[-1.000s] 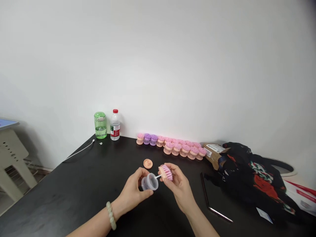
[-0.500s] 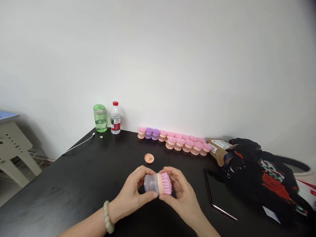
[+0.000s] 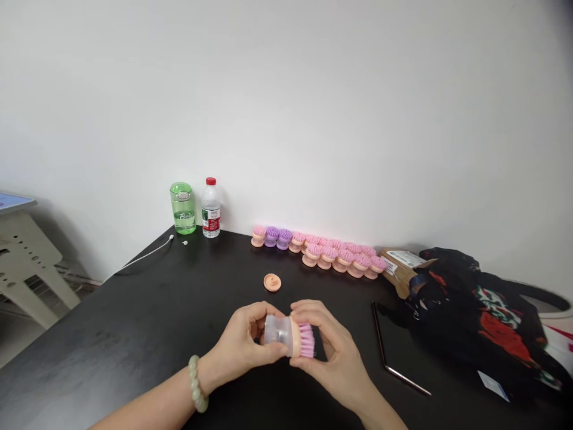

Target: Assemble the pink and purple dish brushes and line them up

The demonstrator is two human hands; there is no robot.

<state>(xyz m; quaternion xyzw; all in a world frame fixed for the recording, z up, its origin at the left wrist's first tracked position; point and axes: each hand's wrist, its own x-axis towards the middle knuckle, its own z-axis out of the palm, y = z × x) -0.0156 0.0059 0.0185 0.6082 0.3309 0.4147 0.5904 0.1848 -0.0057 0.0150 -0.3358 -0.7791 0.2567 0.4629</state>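
Between my two hands lies a small scrub brush (image 3: pixel 278 335) on its side, with a clear plastic body, a peach ring and pink bristles pointing right. My left hand (image 3: pixel 250 341) is closed round the clear body, thumb below and fingers above. My right hand (image 3: pixel 330 349) grips the peach ring and bristle end between thumb and fingers. A round peach cap (image 3: pixel 272 282) with a small knob in its middle rests on the black table (image 3: pixel 188 304), just beyond my hands and apart from them.
Along the wall stand several pink brushes (image 3: pixel 342 258) and two purple brushes (image 3: pixel 277 237). A green bottle (image 3: pixel 183 209) and a red-capped water bottle (image 3: pixel 211 209) are at the back left, near a white cable (image 3: pixel 138 258). To the right are a bent rod (image 3: pixel 385 358), a cardboard box (image 3: pixel 400 272) and a black bag (image 3: pixel 474 316).
The brush has turned slightly in my hands, its bristle end tipping a little lower. Both hands keep their hold, and the camera view has shifted slightly.
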